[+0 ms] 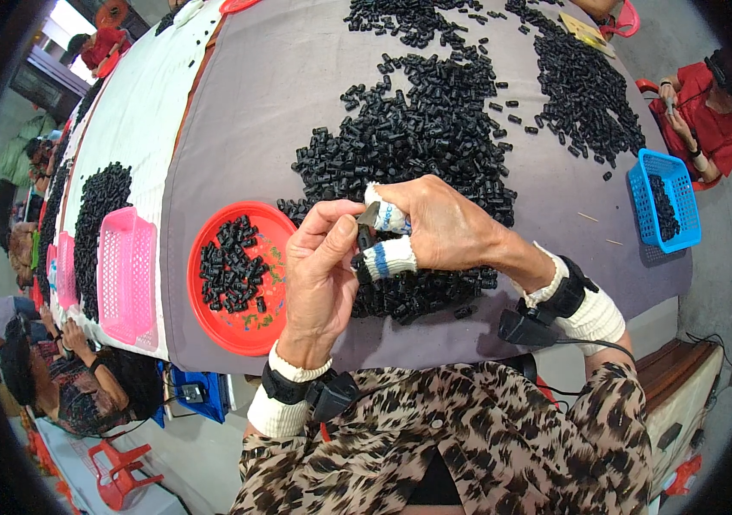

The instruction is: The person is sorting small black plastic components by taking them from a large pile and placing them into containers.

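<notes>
Right hand (456, 225): fingers gripping small metal blade (369, 214) | left hand (316, 279): fingers pinched beside it, contents unclear | risk: a slip could nick the bare left thumb (337, 240)

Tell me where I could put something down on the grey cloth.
There's bare grey cloth above the red plate, left of the middle black pile. Another patch, with two thin sticks, lies between that pile and the blue basket. The pile itself, under the right hand, is crowded.
</notes>
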{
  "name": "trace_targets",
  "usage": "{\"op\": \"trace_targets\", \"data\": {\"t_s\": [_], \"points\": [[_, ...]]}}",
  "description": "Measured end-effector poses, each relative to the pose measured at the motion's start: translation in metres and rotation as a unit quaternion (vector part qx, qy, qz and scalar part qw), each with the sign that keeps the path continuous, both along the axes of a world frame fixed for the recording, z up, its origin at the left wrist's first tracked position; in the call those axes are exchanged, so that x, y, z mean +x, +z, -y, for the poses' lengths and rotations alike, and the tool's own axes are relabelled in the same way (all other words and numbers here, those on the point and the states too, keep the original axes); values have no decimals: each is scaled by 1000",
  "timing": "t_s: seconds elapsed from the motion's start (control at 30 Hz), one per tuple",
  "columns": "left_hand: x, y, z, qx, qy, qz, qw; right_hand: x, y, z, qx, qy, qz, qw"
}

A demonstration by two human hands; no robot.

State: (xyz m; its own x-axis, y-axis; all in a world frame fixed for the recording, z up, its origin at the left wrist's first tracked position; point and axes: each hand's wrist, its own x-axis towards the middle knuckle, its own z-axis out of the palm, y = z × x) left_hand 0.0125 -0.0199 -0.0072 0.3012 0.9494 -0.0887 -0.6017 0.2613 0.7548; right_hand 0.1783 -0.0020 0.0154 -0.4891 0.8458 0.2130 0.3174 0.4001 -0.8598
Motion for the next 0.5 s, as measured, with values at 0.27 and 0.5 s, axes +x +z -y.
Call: {"op": "trace_targets", "data": {"t_s": [0.27, 0.5], "points": [[-2, -2, 1, -8, 2, -5, 1000, -1, -2, -3, -5, 13, 27, 1000], [-2, -5, 0, 20, 13, -34, 999, -2, -7, -3, 4, 17, 32, 999]]}}
